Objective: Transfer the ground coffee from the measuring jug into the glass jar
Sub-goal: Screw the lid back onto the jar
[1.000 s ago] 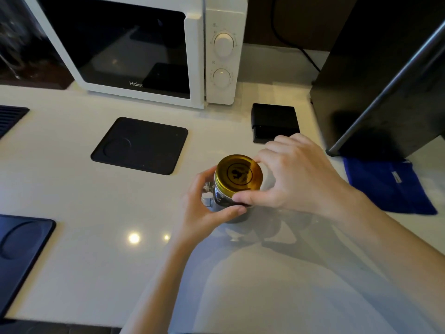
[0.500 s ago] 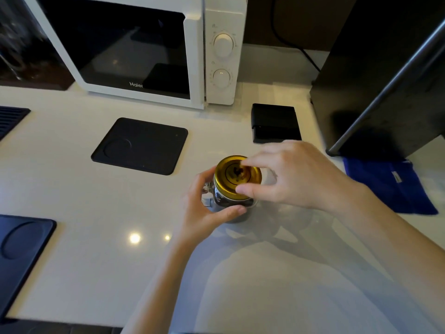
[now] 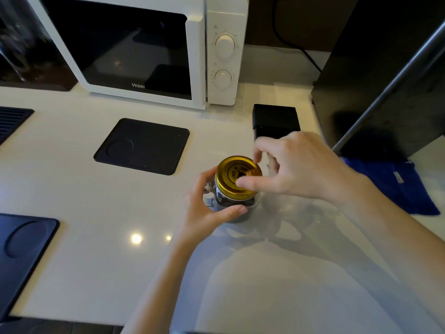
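- The glass jar is standing upright on the white counter, showing dark ground coffee through its clear wall.
- A gold lid with a dark round emblem is sitting on its mouth.

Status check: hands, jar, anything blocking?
Left hand wrapped around glass jar, steadying it. Right hand fingers on gold lid, lid on. Measuring jug not in view. Nothing blocking.
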`<action>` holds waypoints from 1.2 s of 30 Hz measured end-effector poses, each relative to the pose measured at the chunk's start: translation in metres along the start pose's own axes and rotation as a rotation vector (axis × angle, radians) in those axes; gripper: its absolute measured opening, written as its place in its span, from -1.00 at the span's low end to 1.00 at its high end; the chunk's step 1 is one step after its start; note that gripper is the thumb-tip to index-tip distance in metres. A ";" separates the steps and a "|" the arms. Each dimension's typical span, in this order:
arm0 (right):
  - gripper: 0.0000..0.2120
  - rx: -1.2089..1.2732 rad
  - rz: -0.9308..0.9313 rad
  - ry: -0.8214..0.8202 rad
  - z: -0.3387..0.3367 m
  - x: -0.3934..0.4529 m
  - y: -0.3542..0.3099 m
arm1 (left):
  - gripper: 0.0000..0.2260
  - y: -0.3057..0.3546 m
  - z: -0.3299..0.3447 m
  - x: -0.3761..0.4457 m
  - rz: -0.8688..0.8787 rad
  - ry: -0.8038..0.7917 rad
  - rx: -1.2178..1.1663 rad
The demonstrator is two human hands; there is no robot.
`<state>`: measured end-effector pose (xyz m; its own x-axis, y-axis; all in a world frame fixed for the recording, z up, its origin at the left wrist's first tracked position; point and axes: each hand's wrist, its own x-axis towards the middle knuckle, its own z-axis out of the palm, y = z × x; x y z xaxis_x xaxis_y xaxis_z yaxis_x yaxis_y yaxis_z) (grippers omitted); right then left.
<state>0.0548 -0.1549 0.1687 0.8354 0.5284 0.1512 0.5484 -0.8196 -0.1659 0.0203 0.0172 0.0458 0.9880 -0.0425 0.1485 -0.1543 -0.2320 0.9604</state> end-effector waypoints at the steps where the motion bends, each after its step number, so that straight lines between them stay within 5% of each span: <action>1: -0.47 0.025 -0.016 0.027 -0.001 0.000 0.001 | -0.28 0.000 0.000 0.000 -0.001 -0.003 -0.002; 7: -0.30 0.228 -0.060 -0.207 0.013 0.002 -0.006 | -0.31 0.001 0.001 0.000 0.014 0.000 -0.017; 21: -0.39 0.443 0.183 0.083 0.043 -0.017 -0.024 | -0.40 0.009 -0.002 0.001 0.064 0.043 0.053; 25: -0.27 0.716 0.301 0.134 0.057 -0.031 -0.037 | -0.45 0.011 -0.006 0.001 0.059 0.068 0.041; 29: -0.50 1.010 0.387 0.330 0.085 -0.052 -0.061 | -0.38 0.007 -0.014 -0.001 0.022 0.083 -0.008; 36: -0.42 1.077 0.594 0.374 0.148 -0.067 -0.068 | -0.28 0.002 -0.011 -0.004 -0.027 0.076 -0.059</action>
<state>-0.0335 -0.1020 0.0259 0.9956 -0.0923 0.0170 -0.0040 -0.2223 -0.9750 0.0158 0.0274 0.0491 0.9897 0.0376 0.1379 -0.1293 -0.1745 0.9761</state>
